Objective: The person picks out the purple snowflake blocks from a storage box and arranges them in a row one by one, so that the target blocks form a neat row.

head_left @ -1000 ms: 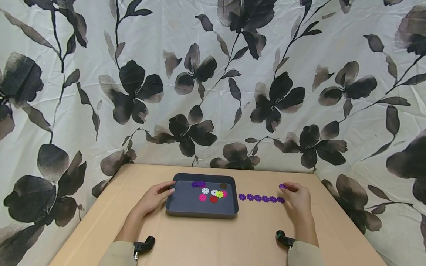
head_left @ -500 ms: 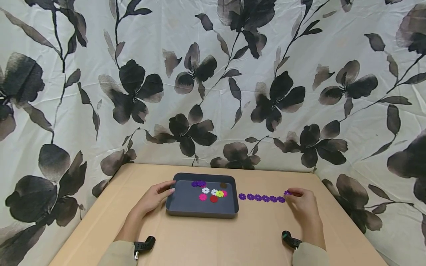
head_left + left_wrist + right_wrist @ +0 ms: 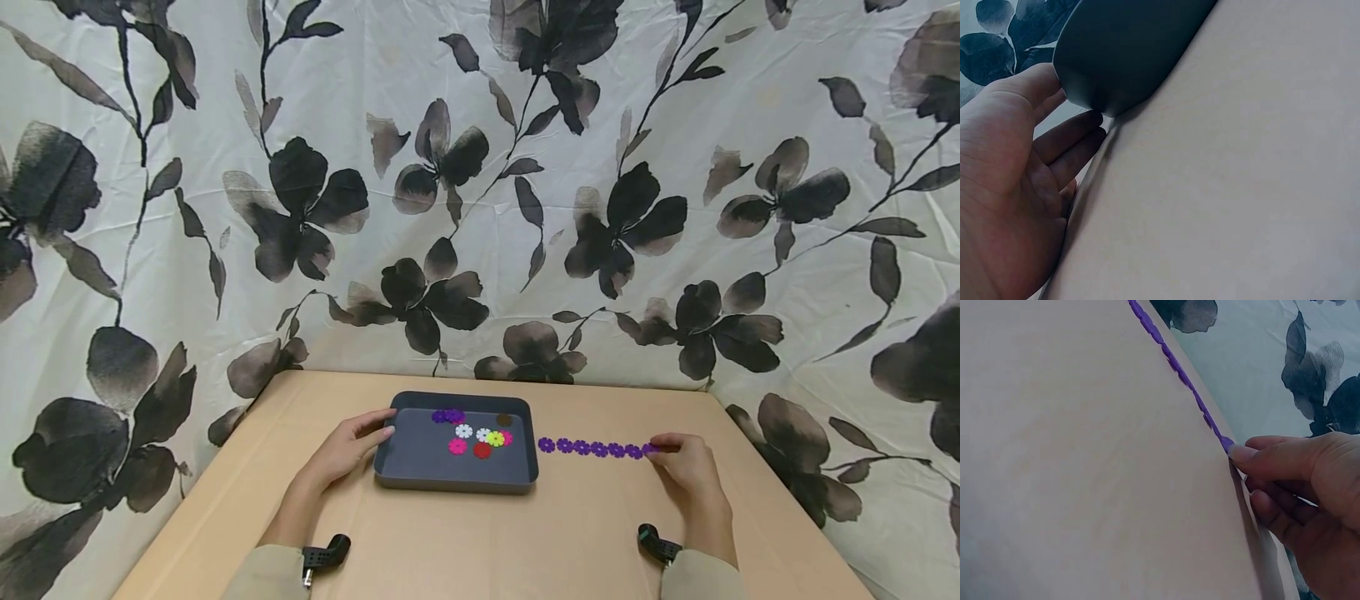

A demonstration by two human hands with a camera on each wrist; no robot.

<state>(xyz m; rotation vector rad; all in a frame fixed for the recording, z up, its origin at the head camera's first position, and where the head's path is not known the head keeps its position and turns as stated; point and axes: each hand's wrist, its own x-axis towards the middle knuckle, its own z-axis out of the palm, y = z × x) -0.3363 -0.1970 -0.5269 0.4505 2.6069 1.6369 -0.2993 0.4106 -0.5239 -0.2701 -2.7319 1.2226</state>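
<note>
Purple flower (image 3: 648,449) has moved in to the end of the row (image 3: 598,449), right of the tray (image 3: 427,467)

Half a second ago the right hand (image 3: 690,468) held this flower just off the row's end; now it has come down in line with the rest, while the left hand and the tray have stayed put. The flower sits at the end farthest from the tray, pinched between the right hand's thumb and forefinger. It appears to touch its neighbour; whether they are joined I cannot tell. Six more purple flowers make up the row, which runs from just beside the tray's right wall.

At the tray's left rim, the left hand (image 3: 339,452) holds on with thumb and bent fingers. Inside the tray, purple flowers (image 3: 447,416) bunch toward the back left and a brown piece (image 3: 504,420) lies at the back right. Between and nearer are two white flowers (image 3: 463,431), a yellow one (image 3: 495,437), pink ones (image 3: 457,447) and a red one (image 3: 482,450). Under the tray spreads a pale wooden desk (image 3: 480,542); behind it hangs a flower-printed cloth (image 3: 300,208).
</note>
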